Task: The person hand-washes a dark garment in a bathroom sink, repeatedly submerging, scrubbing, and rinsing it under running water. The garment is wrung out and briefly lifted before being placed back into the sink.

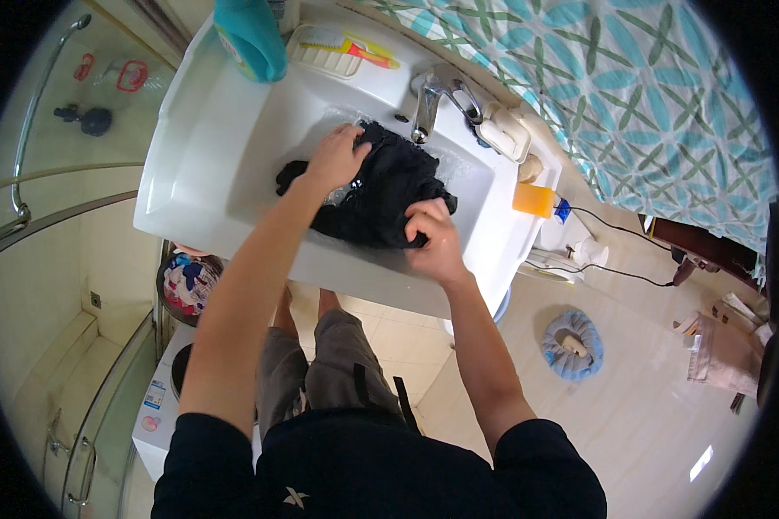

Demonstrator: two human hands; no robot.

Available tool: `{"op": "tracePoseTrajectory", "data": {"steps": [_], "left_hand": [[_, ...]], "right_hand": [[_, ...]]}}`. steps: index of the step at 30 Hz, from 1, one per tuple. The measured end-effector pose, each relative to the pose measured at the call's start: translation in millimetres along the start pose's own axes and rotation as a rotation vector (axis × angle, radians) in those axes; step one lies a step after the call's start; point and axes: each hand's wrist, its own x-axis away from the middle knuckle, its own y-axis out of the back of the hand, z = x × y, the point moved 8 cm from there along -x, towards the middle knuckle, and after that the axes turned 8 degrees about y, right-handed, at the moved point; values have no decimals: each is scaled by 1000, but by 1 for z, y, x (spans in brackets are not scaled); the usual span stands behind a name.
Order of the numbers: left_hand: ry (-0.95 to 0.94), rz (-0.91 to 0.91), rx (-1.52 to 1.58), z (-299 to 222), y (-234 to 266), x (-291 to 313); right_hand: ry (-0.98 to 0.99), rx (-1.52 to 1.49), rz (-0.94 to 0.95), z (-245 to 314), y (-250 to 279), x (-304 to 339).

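Head view. Clock positions are taken from the cloth, with 12 at the top of the view. The black cloth (pixel 394 173) lies bunched in the white basin (pixel 268 143), wet, with clear water glinting at its edges.

Left hand (pixel 333 160) at 10, fingers loosely extended over the cloth's margin; cannot tell whether it pinches a fold. Right hand (pixel 434 232) at 4, fingers curled tightly round the edge. Judgement: contact at opposite sides keeps the slack fabric spread and under control.

Faucet (pixel 427 108) at 1, spout ending just beside the cloth; water presumably falls within the bowl from there. The surface (pixel 498 246) around the basin carries small items, probably for easy reach: yellow-and-red brush (pixel 355 48) in a ridged tray (pixel 325 62) between 11 and 12, teal bottle (pixel 251 43) between 10 and 11, soap dish (pixel 504 134) at 2, orange block (pixel 534 201) at 3. The tray's ridges likely help drainage.

Farther out: clothes-filled basket (pixel 189 284) at 8; blue fabric ring (pixel 571 346) on the floor between 4 and 5.

Markings: blue-and-white label (pixel 154 395) on a white appliance (pixel 151 441) between 7 and 8, print too small to read; pale emblem (pixel 295 497) on the dark shirt (pixel 372 471), near 6.
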Motion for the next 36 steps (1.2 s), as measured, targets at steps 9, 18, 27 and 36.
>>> {"op": "tracePoseTrajectory", "data": {"steps": [9,18,27,36], "left_hand": [[321,-10,564,29,-36,-17],[71,-223,479,66,110,36],[-253,-69,-335,-15,14,81],[-160,176,-542,5,-44,22]], "right_hand": [[-556,173,344,-31,-20,31],[-520,-521,-98,-26,47,5],[-286,473,198,-54,-41,23],[-509,617,458,-123,-96,-6]]}}
